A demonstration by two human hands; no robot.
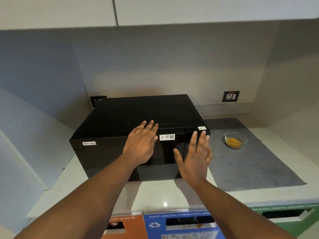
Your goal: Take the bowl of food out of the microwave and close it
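Note:
A black microwave (120, 118) stands on the pale counter with its door closed flush. A clear glass bowl of yellow food (235, 140) sits to its right on a grey mat (255, 166). My left hand (141, 144) lies flat with fingers spread against the upper front edge of the microwave door. My right hand (196, 156) hovers in front of the right side of the door, fingers apart, holding nothing. Both hands are apart from the bowl.
White wall cupboards (172, 9) hang overhead. A wall socket (231, 96) sits behind the mat. Below the counter front edge are orange (127, 225), blue (181, 223) and green (284, 214) waste-bin panels with slots. A wall panel closes in the left side.

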